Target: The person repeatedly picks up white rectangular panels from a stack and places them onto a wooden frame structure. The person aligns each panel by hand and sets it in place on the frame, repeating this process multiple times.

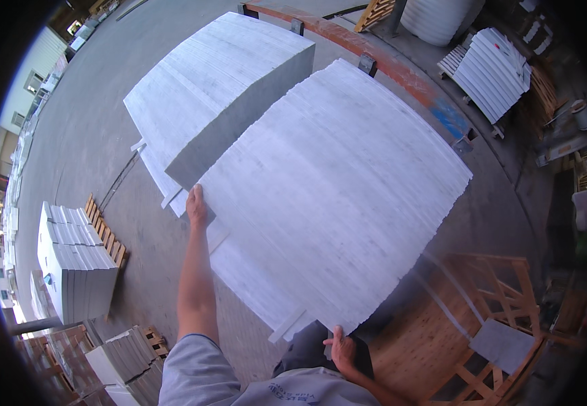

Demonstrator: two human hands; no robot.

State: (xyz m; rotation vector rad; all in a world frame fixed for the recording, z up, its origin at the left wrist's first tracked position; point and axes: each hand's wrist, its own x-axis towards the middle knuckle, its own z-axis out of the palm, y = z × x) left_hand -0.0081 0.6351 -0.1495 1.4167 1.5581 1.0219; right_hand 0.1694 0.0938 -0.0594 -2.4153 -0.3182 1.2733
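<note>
A large white-grey stone slab (pixel 334 189) with rough, chipped edges fills the middle of the view, its top face toward me. My left hand (pixel 197 204) is closed on its left corner, arm stretched out. At the near corner, my right hand (pixel 342 348) grips the slab's edge with the thumb against it; its other fingers are partly hidden. Beneath the slab shows a lower white slab (pixel 249 283), with a thin pale strip (pixel 287 326) lying across its edge. Beyond on the left stands a thick stack of similar slabs (pixel 219 71).
An orange metal beam (pixel 402 74) runs behind the slabs. Slab stacks on wooden pallets (pixel 107 233) stand at left. On the right are a wooden crate frame (pixel 510 291) and a loose grey tile (pixel 503 345). More white slabs (pixel 489 74) lean at the far right.
</note>
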